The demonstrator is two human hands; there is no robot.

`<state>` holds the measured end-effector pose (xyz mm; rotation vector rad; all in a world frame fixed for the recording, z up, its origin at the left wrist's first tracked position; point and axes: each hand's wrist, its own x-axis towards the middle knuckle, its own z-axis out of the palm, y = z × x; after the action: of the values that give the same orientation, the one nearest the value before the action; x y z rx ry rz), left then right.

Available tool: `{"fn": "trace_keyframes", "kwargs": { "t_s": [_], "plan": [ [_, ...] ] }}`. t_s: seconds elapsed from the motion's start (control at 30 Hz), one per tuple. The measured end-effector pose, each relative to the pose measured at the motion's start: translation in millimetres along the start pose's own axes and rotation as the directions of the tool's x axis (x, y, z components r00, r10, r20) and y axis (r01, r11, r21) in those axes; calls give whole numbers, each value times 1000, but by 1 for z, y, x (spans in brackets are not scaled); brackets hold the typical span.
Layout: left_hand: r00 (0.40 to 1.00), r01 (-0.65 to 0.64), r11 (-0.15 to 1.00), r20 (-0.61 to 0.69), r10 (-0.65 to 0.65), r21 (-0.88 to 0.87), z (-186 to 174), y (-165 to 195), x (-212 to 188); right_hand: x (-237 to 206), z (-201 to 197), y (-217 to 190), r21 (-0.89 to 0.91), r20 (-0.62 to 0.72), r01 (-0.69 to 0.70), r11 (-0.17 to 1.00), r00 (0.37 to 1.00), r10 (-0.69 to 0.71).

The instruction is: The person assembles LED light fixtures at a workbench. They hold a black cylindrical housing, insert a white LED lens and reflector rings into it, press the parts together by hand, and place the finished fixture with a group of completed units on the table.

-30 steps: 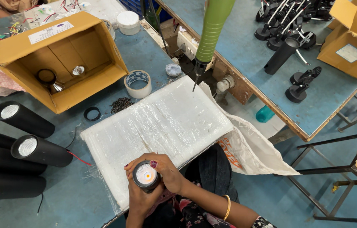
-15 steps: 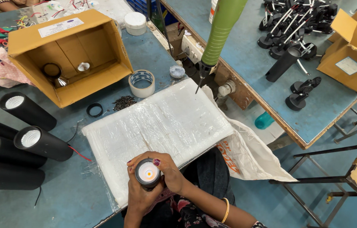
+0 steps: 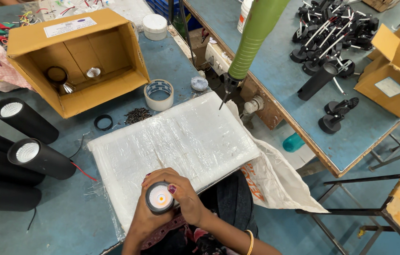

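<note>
Lamp (image 3: 159,198) in both hands | screwdriver (image 3: 252,42) overhead | tape roll (image 3: 159,94) beyond

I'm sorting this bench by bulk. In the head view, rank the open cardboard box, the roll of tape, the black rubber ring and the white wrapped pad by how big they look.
1. White plastic-wrapped pad
2. Open brown cardboard box
3. Roll of tape
4. Black rubber ring
</note>
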<state>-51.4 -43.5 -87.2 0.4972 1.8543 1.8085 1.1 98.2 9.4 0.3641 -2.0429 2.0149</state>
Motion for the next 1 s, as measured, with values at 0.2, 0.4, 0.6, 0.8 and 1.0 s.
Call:
{"fn": "trace_keyframes", "kwargs": {
  "t_s": [0.2, 0.4, 0.6, 0.8, 1.0],
  "plan": [
    [996, 31, 983, 85, -16, -180, -6, 6, -2, -1, 0, 2, -18, -2, -36, 999, 999, 36],
    [998, 45, 975, 63, -32, -218, -6, 7, -5, -1, -1, 10, -12, 1, -23, 1000, 1000, 23],
    [1000, 8, 996, 31, -5, -93, -9, -2, -6, -2, 0, 18, 11, -3, -27, 1000, 1000, 27],
    [997, -70, 997, 10, 71, -31, -9, -9, -7, -2, -2, 16, -7, 15, -17, 1000, 1000, 17],
    [998, -68, 892, -30, 61, -446, -10, -16, -11, -9, 12, 7, 78, -74, -3, 997, 997, 9]
  ]
}}
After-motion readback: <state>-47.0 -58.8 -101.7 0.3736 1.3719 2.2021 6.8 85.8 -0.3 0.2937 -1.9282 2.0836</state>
